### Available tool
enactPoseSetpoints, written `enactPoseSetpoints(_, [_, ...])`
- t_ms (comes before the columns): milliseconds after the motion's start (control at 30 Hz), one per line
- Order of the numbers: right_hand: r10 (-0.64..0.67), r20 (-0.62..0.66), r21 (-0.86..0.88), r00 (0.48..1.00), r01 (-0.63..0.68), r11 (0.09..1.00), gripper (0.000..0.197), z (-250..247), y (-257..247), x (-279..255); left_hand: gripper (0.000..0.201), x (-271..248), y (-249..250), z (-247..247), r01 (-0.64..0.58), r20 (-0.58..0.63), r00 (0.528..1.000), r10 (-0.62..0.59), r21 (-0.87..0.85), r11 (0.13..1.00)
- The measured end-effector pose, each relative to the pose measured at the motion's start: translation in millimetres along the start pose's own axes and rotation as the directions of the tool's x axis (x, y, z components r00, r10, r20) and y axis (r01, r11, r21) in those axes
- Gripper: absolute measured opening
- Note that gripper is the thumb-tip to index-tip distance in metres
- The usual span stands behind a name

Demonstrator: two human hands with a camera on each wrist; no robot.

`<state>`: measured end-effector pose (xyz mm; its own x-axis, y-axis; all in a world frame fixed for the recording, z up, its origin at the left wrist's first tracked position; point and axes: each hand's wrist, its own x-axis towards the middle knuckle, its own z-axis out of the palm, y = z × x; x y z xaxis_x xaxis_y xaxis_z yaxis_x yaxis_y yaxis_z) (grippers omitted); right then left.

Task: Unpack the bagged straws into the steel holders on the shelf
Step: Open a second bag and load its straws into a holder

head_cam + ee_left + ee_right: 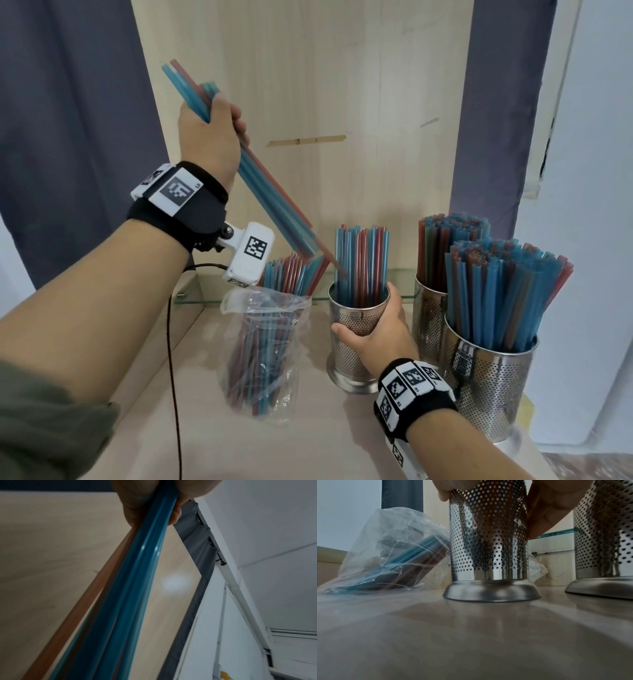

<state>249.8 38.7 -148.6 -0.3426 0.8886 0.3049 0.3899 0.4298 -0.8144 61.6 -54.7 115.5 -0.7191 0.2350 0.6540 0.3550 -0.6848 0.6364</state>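
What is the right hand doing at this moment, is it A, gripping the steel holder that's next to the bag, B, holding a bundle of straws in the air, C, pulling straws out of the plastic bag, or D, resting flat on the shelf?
A: the right hand wraps around the perforated steel holder standing beside the plastic bag, while the left hand holds the straw bundle aloft.

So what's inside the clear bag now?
The plastic bag holds blue and red straws whose tops stick out of its open mouth. Crumpled film blurs their lower ends, so how many remain cannot be told.
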Motion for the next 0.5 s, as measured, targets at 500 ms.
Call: enactPoseSetpoints(500, [0.016, 0.004, -0.016, 1.0, -0.016, 1.0, 0.123, -0.3, -1.5, -1.7, 0.01, -78.8, -59.1, 62.2, -0.019, 0.3, 0.953, -0.042, 0.196, 0.98])
